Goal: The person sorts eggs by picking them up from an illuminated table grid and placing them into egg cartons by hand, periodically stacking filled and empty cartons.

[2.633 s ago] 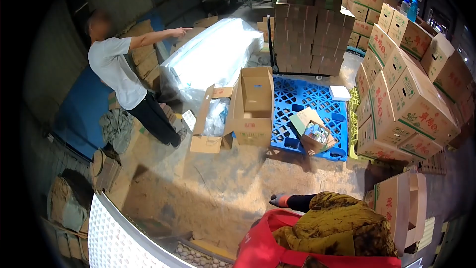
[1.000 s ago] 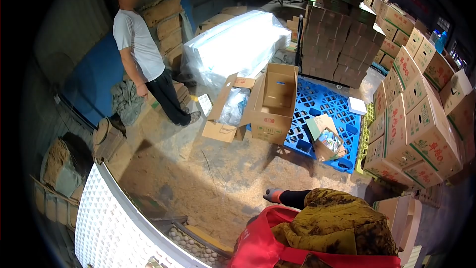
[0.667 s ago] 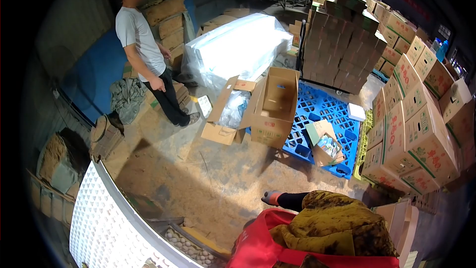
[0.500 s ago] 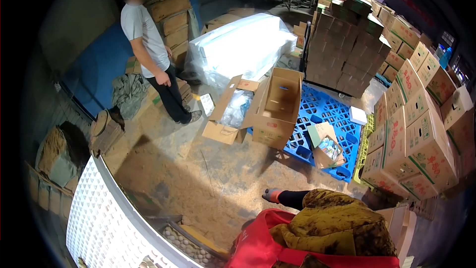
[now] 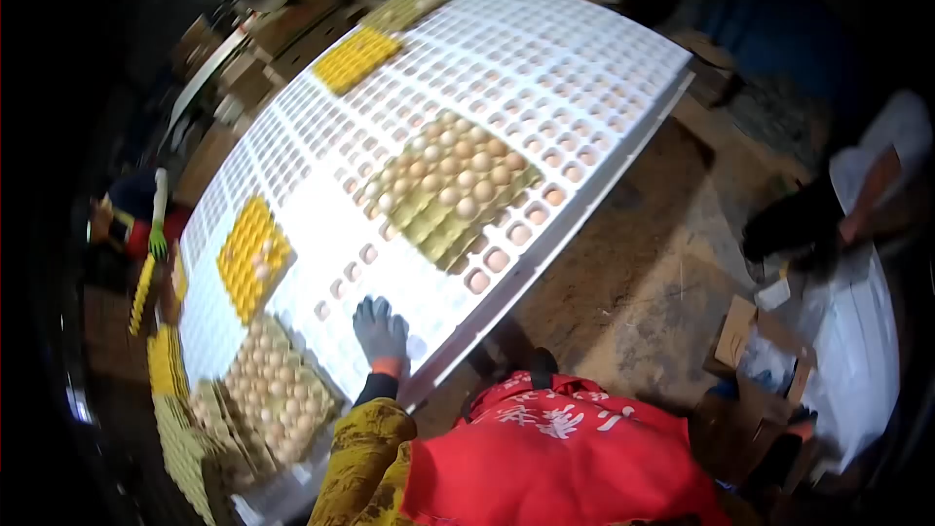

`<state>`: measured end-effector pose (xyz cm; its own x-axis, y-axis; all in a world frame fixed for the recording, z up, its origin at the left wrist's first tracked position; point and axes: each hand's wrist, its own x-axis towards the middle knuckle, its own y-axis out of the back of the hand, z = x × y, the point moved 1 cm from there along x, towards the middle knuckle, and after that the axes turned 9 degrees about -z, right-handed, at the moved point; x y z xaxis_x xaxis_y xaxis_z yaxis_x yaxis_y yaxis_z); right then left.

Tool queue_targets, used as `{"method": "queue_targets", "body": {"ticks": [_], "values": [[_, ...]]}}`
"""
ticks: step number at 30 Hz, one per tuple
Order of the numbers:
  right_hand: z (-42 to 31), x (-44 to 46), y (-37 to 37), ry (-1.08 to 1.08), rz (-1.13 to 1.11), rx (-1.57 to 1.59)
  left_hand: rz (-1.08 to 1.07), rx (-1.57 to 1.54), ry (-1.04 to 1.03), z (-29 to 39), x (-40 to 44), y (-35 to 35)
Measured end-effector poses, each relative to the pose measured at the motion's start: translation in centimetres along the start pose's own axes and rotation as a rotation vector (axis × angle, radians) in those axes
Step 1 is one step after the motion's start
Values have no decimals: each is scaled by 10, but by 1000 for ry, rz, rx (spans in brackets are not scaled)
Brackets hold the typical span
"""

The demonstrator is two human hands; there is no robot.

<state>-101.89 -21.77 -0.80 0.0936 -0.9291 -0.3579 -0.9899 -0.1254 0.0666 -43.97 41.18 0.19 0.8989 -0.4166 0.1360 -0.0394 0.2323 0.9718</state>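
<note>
My left hand, in a grey glove with an orange cuff, lies palm down with its fingers spread over the near edge of a large white board with rows of egg holes. Nothing is in its grip. Brown eggs sit in many holes. Just beyond the hand, a pulp egg tray partly filled with eggs rests on the board. To the left is a fuller egg tray, with a yellow egg tray behind it. My right hand is low at the right, dim and small near a cardboard box; its fingers are unclear.
Another yellow tray lies at the board's far side. Stacked trays stand at the left corner. A co-worker's green-gloved hand is beside a yellow tray at far left. Another person stands right, near an open cardboard box.
The view has swung from the floor, boxes and blue pallet to the egg board. My left hand has come into view on the board; my right hand now appears at the lower right.
</note>
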Motion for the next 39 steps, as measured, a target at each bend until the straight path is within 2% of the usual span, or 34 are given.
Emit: {"method": "queue_targets", "body": {"ticks": [4,7,8,9,10,11,12,13,14,17,20,23,24,25,27,28,29,30,31,32,33,34,35,36,37,38,39], "values": [[-67,5,-210,135,-423,-20,93,-132,4,-15,3,-10],[-68,-66,-390,184,-859,-163,136,-243,57,-6,7,5],[-60,-79,-441,614,-1044,-461,125,-331,70,-1,8,11],[-61,-111,-484,700,-1144,-447,114,-421,79,3,11,16],[-60,-139,-518,602,-1186,-503,147,-431,54,7,15,20],[-74,-175,-544,667,-1200,-677,133,-469,52,9,20,22],[-76,-193,-568,759,-1207,-806,118,-506,52,11,25,23],[-77,-208,-589,1032,-1175,-968,101,-541,54,14,29,23],[-70,-214,-607,1173,-1165,-976,118,-533,24,16,38,25],[-58,-228,-649,1238,-1192,-1069,120,-576,-29,32,74,36],[-54,-239,-673,1600,-1127,-1519,58,-598,-130,51,118,46],[-38,-227,-680,1521,-1130,-1507,22,-578,-259,67,158,38],[-40,-220,-678,1520,-1147,-1312,-5,-578,-260,74,168,33],[-49,-218,-672,1086,-1242,-1055,-5,-542,-271,83,179,30],[-63,-213,-659,245,-1254,-505,-5,-465,-291,101,201,27],[-70,-203,-657,194,-1256,-113,-59,-406,-283,108,211,21],[-78,-190,-646,-261,-1125,77,-177,-304,-251,117,224,16],[-75,-184,-646,243,-1223,-38,-298,-198,-219,126,235,10],[-74,-173,-646,265,-1268,-91,-417,-90,-186,132,242,5],[-73,-163,-646,289,-1313,-144,-379,-97,-174,136,245,3],[-97,-169,-653,-181,-1311,-134,-311,-240,-163,136,246,1],[-94,-163,-666,71,-1413,-438,-237,-377,-151,129,245,-1],[-91,-166,-672,883,-1371,-737,-160,-506,-141,121,245,-2],[-91,-172,-677,1183,-1310,-1001,-229,-821,22,113,247,3],[-89,-175,-682,1481,-1200,-1261,-338,-1483,381,109,246,8],[-80,-177,-692,1469,-1195,-1629,-281,-1735,378,104,249,13],[-81,-175,-691,1410,-1254,-1511,-216,-1989,373,98,249,14]]}}
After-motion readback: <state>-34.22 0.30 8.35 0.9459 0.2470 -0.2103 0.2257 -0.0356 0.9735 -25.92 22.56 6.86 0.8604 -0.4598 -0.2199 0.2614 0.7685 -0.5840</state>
